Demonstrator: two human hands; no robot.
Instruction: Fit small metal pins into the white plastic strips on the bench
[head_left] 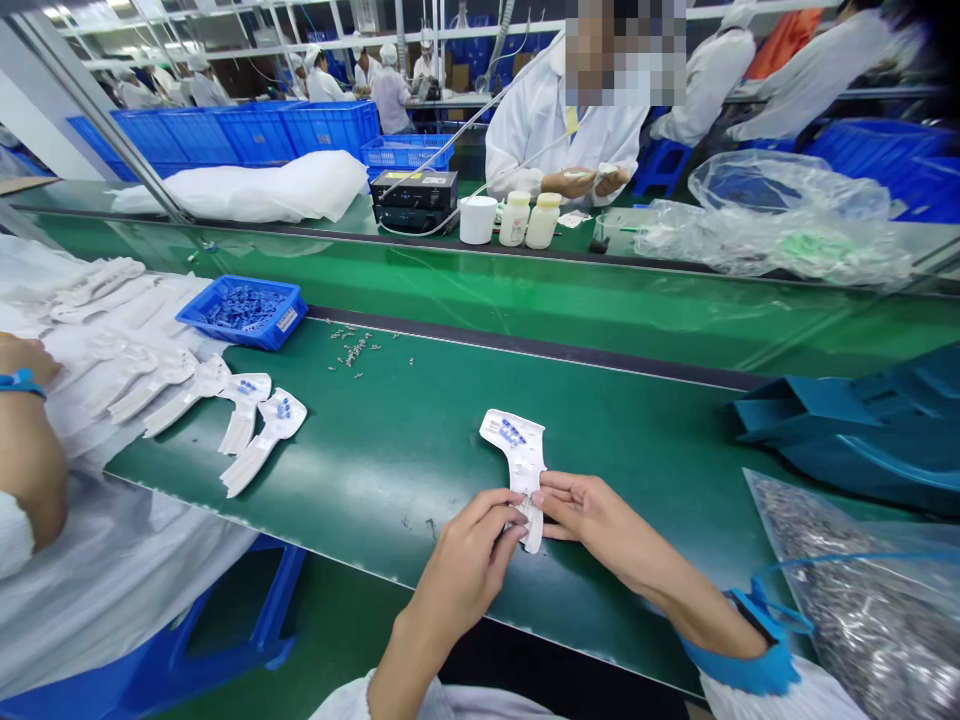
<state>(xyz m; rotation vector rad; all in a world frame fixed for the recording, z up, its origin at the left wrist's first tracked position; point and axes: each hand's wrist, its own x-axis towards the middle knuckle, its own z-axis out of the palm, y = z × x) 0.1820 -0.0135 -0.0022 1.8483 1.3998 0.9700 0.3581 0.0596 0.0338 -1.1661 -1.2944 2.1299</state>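
A white curved plastic shell [523, 455] with small blue pieces at its wide end lies on the green tabletop in front of me. My left hand [472, 550] is at the shell's narrow lower end, fingertips pinched over it; whether they hold a small part there is too small to make out. My right hand [585, 515] grips the shell's right edge, thumb on top, and wears a blue wrist strap [742, 650]. Farther left, two similar shells with blue pieces, including a nearer shell [274, 430], lie on the table.
Small metal parts [356, 350] are scattered near a blue tray [244, 305] of blue pieces. A bag of metal parts [855, 590] and a teal bin [862, 430] stand right. A co-worker's arm [30, 450] is at the left; another person [562, 130] works across the partition.
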